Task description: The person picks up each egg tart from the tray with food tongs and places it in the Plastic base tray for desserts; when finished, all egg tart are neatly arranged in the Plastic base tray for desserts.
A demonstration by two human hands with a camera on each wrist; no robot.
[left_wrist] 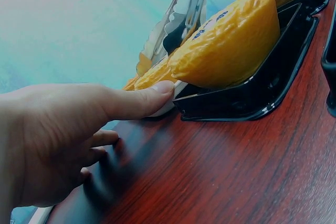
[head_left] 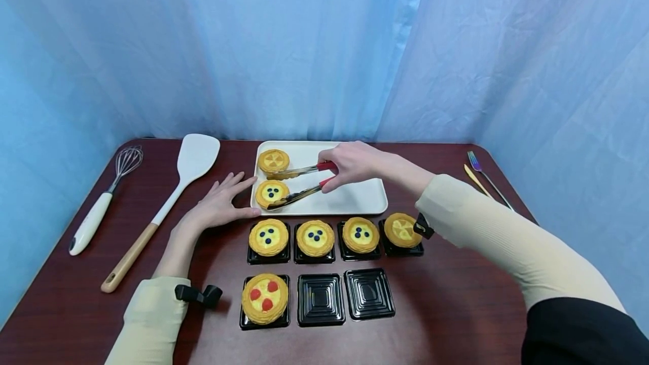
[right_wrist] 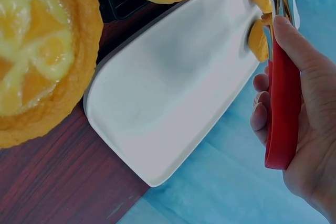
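Red-handled tongs (right_wrist: 283, 114) sit gripped in curled right fingers (right_wrist: 260, 115); left fingers (head_left: 243, 186), spread, touch the tray (head_left: 350, 200).

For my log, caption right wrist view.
Right hand grips red-handled metal tongs by golden round tarts on white rectangular tray.

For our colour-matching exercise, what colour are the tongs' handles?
The tongs' handles are red; the right wrist view shows this best.

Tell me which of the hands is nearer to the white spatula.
Left. The left hand is just right of the white spatula, at the near end of the tray; the right hand is farther off, over the tray, gripping tongs.
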